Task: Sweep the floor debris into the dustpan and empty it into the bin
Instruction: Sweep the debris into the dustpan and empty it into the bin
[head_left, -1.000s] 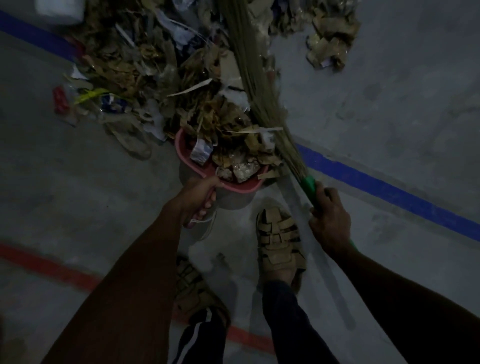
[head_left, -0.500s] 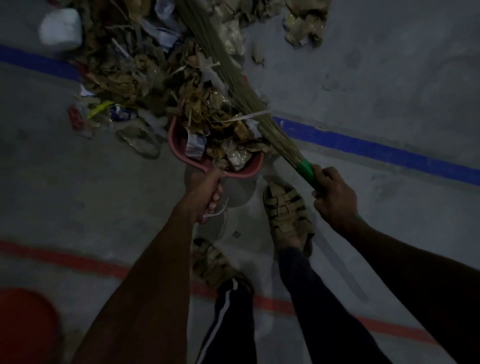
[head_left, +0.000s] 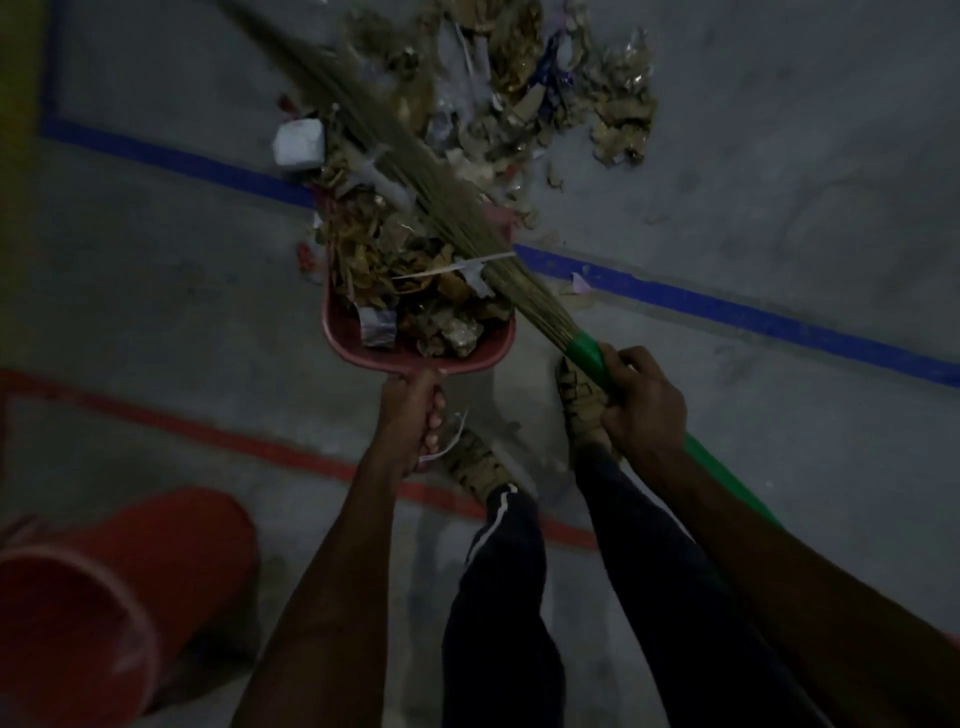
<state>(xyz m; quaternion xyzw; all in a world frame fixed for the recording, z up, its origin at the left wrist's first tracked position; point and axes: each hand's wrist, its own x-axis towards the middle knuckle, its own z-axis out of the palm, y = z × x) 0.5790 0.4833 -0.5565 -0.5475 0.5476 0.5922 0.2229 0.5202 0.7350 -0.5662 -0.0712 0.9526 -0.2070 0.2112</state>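
Note:
My left hand (head_left: 413, 415) grips the handle of a pink dustpan (head_left: 493, 348), which is heaped with dry leaves and paper scraps. My right hand (head_left: 641, 402) grips the green handle of a straw broom (head_left: 452, 223). The broom's bristles lie across the load in the dustpan and reach up to the left. A pile of debris (head_left: 524, 88), made of leaves, wrappers and paper, lies on the floor beyond the dustpan. A red bin (head_left: 104, 597) stands at the lower left, its opening facing up.
The grey floor carries a blue tape line (head_left: 727, 306) and a red tape line (head_left: 208, 436). My two sandalled feet (head_left: 582, 395) stand just behind the dustpan. A white crumpled scrap (head_left: 298, 143) lies left of the pile.
The dustpan with its load and the broom have come away from the pile toward me. The view has swung left, and the red bin now shows fully at the lower left.

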